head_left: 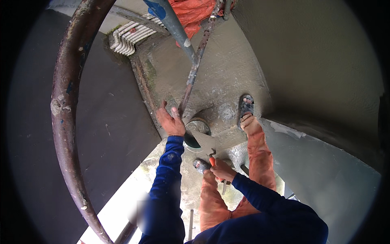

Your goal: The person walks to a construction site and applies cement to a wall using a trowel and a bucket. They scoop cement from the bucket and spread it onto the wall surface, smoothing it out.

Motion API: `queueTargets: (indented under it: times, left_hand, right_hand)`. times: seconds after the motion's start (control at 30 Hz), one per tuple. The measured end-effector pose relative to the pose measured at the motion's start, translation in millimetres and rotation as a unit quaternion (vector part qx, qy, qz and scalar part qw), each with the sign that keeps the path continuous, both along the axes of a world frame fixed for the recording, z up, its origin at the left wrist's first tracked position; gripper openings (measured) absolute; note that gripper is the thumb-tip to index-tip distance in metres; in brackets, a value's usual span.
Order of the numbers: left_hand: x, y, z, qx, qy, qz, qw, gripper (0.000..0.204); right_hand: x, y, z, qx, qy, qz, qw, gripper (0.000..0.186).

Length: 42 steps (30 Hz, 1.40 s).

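My left hand (170, 120) is raised in front of me, fingers apart, right beside the lower end of a rusty, mortar-specked pole (193, 73). Whether it touches the pole I cannot tell. My right hand (223, 170), lower and close to my legs, is closed round the orange handle of a trowel (212, 161) with a bent metal neck. A second orange piece and a thin metal end stick out below that fist. Between my hands stands a round bucket (198, 149), its inside partly dark and partly covered by a grey surface.
A thick, curved rusty pipe (65, 105) runs down the left side. Beyond stand a blue-grey pole (172, 26), bent white pipes (126, 38) and an orange-red sheet (191, 16). Grey walls (317, 69) flank the wet, mortar-smeared floor (219, 61). My sandalled feet are apart.
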State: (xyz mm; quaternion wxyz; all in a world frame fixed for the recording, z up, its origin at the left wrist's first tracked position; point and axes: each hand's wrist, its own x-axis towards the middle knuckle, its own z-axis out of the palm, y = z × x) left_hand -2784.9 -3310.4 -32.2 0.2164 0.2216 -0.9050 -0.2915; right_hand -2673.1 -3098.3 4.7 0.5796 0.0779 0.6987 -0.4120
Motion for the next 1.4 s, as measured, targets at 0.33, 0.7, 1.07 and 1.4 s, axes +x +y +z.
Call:
queueTargets:
  times: [0.33,0.7,1.07,1.4]
  left_hand:
    - [241,106,-120,0.423,0.046,0.338,0.84,0.042]
    - [205,84,-247,0.7,-0.145,0.417,0.561,0.068]
    - [157,119,-167,0.785,0.204,0.424,0.404,0.027]
    - [267,109,-115,0.738,0.133,0.501,0.432,0.016]
  right_hand:
    - [26,46,-45,0.092,0.349,0.214,0.908,0.024]
    - [69,104,-63,0.101,0.23,0.096,0.963,0.03]
    - [99,154,-84,0.092,0.086,-0.127,0.984,0.017]
    - [110,151,-96,0.1,0.069,-0.136,0.983,0.01]
